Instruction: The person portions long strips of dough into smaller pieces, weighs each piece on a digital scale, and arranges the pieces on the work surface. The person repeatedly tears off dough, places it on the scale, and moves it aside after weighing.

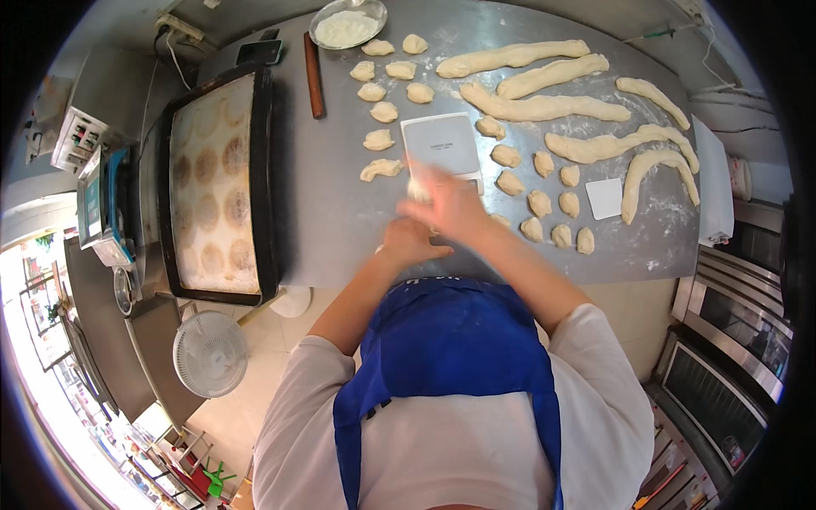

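My left hand (408,243) is low over the steel table (319,210), near its front edge, with pale dough partly visible by the fingers. Blurred by motion, my right hand (446,201) is just above it and overlaps the lower part of a white digital scale (441,145). What either hand grips is hidden. Small dough pieces (377,139) stand left of the scale, and more dough pieces (539,203) are on its right. Long dough strips (548,108) lie at the back right. A white dough scraper (604,198) lies beside the curved strip.
A blackened baking tray (262,191) with a stained white surface stands at the left. Behind are a wooden rolling pin (313,76), a phone (259,52) and a bowl of flour (347,29). A white fan (210,354) is below left, beyond the table's edge.
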Tool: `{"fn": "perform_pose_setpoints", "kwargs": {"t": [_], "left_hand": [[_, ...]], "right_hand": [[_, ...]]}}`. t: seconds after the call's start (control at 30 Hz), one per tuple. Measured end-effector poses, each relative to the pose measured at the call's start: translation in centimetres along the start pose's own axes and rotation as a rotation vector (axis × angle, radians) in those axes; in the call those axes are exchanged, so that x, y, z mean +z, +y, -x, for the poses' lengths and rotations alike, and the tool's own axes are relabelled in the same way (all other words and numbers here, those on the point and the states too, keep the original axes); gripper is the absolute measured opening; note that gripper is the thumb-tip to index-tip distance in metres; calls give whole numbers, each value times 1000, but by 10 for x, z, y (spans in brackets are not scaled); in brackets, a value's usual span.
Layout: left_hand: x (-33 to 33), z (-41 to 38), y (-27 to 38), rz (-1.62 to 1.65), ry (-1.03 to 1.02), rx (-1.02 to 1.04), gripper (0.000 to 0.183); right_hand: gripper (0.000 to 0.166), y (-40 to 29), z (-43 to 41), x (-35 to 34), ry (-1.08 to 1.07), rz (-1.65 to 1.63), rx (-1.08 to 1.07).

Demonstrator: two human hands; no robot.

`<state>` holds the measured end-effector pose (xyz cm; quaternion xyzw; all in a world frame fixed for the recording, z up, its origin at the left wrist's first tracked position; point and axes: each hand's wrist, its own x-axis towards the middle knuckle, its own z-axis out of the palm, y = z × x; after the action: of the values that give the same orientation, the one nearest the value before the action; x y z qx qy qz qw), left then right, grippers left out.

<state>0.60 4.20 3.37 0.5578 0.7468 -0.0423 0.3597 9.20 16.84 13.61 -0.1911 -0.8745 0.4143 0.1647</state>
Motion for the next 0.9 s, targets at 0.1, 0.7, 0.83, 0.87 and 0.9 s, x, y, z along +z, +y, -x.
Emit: {"fn": "perform_pose_setpoints", "kwargs": {"t": [0.1,0.7,0.83,0.87,0.9], "left_hand": [[9,15,8,94,308,125,70],[7,25,-15,690,199,39,58],[9,16,-23,654,76,135,52],[7,16,-26,610,34,139,49],[3,16,-26,565,-10,144,46]], "right_hand": [[56,56,-38,4,37,416,34],[44,86,67,49,-341,193,119],[27,64,68,30,-408,312,51],[25,63,69,27,-503,356,35],[25,66,71,30,-516,377,27]]}}
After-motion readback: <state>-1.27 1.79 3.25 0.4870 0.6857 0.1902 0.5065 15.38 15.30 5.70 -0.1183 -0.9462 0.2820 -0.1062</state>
